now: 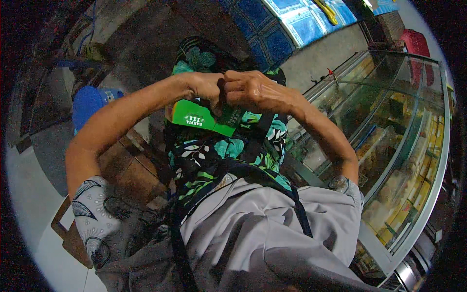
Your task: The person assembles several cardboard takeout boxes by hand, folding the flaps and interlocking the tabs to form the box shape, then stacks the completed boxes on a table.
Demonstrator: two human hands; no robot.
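Both of my hands meet in front of me over my lap, at a green printed carton (202,118). My left hand (204,87) is closed at the carton's upper edge, its fingers bent and partly hidden. Curled into a fist, my right hand (253,90) presses close against the left and grips the carton's darker right part. The hands cover the carton's far side, so its full shape cannot be made out. Beneath it lies dark cloth with green and white leaf print (226,151).
At the right stands a glass display case (404,121) with a metal frame and yellowish packages inside. A blue tiled counter (306,22) is at the far side. To the left is a blue plastic object (90,104), and a red item (418,48) is behind the case.
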